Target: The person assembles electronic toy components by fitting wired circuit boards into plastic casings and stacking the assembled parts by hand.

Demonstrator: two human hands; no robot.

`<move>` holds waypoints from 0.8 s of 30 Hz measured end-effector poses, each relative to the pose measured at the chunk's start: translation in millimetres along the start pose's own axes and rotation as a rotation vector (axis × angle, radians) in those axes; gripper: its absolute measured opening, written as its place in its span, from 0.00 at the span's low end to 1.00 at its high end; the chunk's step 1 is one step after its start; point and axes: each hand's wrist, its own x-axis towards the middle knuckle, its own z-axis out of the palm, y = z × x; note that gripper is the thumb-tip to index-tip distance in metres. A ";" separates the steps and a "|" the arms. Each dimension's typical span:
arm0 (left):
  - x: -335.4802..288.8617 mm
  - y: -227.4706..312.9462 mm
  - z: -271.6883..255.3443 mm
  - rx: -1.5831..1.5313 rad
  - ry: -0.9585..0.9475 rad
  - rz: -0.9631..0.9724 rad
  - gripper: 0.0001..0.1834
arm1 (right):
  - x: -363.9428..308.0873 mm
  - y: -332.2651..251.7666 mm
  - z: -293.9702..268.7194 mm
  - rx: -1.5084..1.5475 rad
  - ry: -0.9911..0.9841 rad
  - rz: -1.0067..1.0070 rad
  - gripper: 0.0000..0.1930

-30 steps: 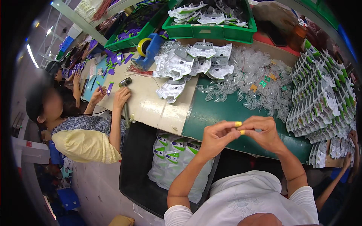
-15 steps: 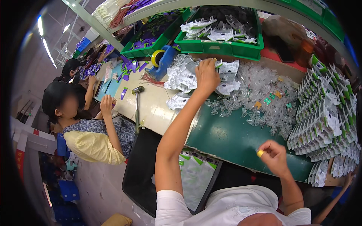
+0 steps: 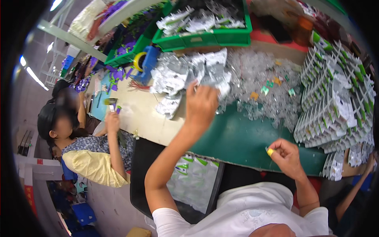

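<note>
My left hand (image 3: pixel 202 104) is at the near edge of a pile of white and grey molded plastic parts (image 3: pixel 169 75). Its fingers are bent, their tips blurred against the lowest parts, so I cannot tell whether one is gripped. Over the green mat (image 3: pixel 233 138), my right hand (image 3: pixel 286 158) is closed in a pinch, with yellow tape (image 3: pixel 270 151) round one digit. A tiny pale bit shows at its fingertips, too small to name. Loose clear plastic pieces (image 3: pixel 256 79), with a few green and orange ones among them, lie heaped beyond my hands.
Stacked white-and-green parts (image 3: pixel 327 106) rise at the right. Green bins (image 3: pixel 203 39) of parts stand at the back, near a blue tape dispenser (image 3: pixel 147 65). A black tray (image 3: pixel 146 170) holding flat parts sits below the table edge. A co-worker (image 3: pixel 94 150) at left holds a hammer (image 3: pixel 111 102).
My left hand has drawn back from the top of the pile to its near edge. The right hand keeps its pinch. The co-worker has picked up the hammer. The whole view has shifted.
</note>
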 end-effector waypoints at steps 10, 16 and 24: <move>-130.5 129.5 -4.6 -0.314 -0.197 -0.099 0.25 | 20.1 1.2 20.7 -0.272 -0.032 -0.208 0.04; -133.5 130.5 7.0 -0.367 -0.215 -0.100 0.28 | 43.5 18.7 54.7 -0.579 -0.023 -0.639 0.06; -132.1 131.9 2.2 -0.307 -0.211 -0.058 0.25 | 41.1 19.8 60.9 -0.871 -0.238 -0.672 0.09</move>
